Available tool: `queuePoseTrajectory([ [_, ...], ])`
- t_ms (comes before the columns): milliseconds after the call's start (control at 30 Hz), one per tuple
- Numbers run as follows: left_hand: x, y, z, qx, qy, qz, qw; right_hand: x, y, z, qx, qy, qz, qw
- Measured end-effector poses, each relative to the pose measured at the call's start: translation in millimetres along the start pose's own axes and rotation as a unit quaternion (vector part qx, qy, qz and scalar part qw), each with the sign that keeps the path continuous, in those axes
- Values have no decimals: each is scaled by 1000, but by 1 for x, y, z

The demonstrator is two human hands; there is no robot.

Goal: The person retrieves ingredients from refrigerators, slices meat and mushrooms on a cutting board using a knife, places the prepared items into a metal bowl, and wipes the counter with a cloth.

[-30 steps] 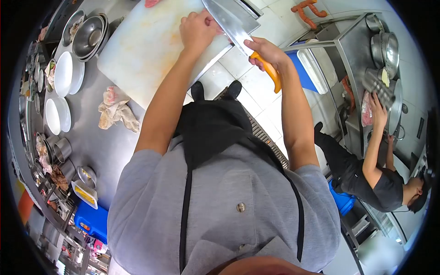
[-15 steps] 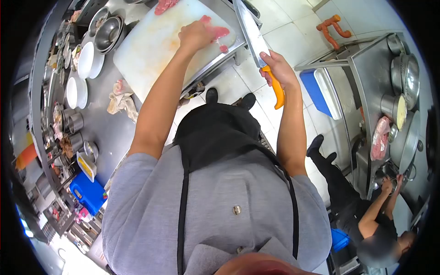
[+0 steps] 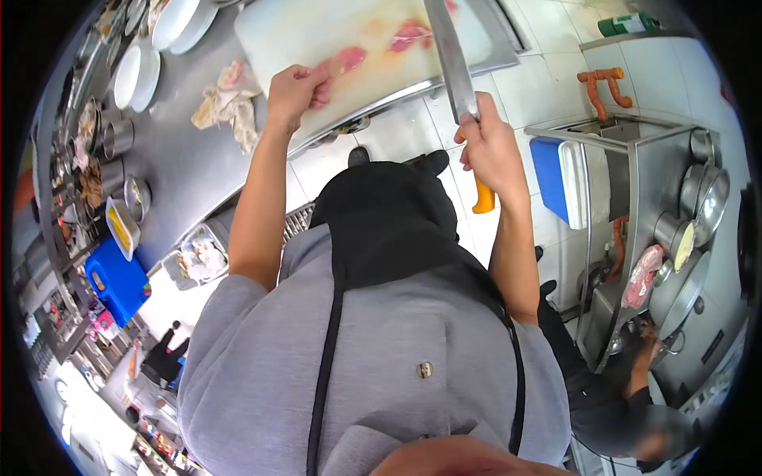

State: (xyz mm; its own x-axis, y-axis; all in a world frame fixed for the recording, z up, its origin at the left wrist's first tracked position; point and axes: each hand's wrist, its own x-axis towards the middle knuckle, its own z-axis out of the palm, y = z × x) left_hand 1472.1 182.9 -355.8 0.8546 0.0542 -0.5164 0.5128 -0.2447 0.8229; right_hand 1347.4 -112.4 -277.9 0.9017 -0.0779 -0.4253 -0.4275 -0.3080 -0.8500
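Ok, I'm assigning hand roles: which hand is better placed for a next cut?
Right, probably: the right hand holds the orange-handled knife, while the left hand is at a piece of meat on the cutting board.

From where I stand, the knife (image 3: 455, 71) shows a silver blade and a bright orange-yellow handle. The meat (image 3: 350, 58) is pinkish red, and the white cutting board (image 3: 270, 32) carries blotchy yellow-orange stains. Beside it the cloth (image 3: 228, 107) is cream with a pink patch, and the bowls (image 3: 136, 77) are white. The shirt (image 3: 397, 341) is a plain heathered grey under a solid black apron (image 3: 389, 222). The floor (image 3: 540, 91) is white tile, gridded with darker lines; the jug (image 3: 115, 282) is vivid blue.
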Motion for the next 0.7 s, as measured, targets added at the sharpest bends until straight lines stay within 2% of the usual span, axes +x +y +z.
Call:
queuePoseTrajectory([
  [67, -15, 11, -9, 110, 25, 61, 992, 4, 0, 38, -166, 17, -91, 982],
  [133, -9, 4, -18, 135, 28, 68, 988, 3, -15, 65, -230, 9, -93, 969],
  [200, -7, -5, -22, 288, 73, 226, 928, 4, -21, 89, -327, 37, -100, 939],
  [233, 0, -11, -20, 279, 62, 222, 932, 0, -30, 99, -331, 64, -105, 936],
  [300, 26, -20, -8, 193, 135, 482, 844, -7, -37, 113, -341, 96, -80, 932],
  [333, 32, -18, -3, 186, 130, 480, 847, -8, -40, 119, -342, 129, -71, 928],
  [400, 43, -7, 5, 329, 50, 507, 795, -10, -31, 121, -338, 142, -63, 928],
  [433, 45, -3, 7, 332, -15, 455, 826, -11, -25, 120, -335, 142, -51, 930],
  [467, 49, 1, 2, 328, -19, 463, 824, -11, -21, 119, -329, 147, -39, 932],
  [500, 52, 6, -5, 337, -133, 371, 855, -15, -20, 118, -324, 159, -29, 932],
  [533, 54, 13, -7, 343, -245, 275, 864, -19, -21, 117, -318, 173, -19, 932],
  [567, 51, 16, -8, 343, -254, 287, 857, -24, -22, 115, -277, 179, -13, 944],
  [633, 40, 19, -17, 471, -38, 373, 799, -25, -6, 107, -247, 210, 16, 946],
  [667, 43, 23, -17, 476, -43, 375, 794, -28, 6, 105, -221, 224, 43, 948],
  [700, 53, 35, -13, 437, -102, 359, 818, -31, 14, 102, -203, 241, 49, 948],
])
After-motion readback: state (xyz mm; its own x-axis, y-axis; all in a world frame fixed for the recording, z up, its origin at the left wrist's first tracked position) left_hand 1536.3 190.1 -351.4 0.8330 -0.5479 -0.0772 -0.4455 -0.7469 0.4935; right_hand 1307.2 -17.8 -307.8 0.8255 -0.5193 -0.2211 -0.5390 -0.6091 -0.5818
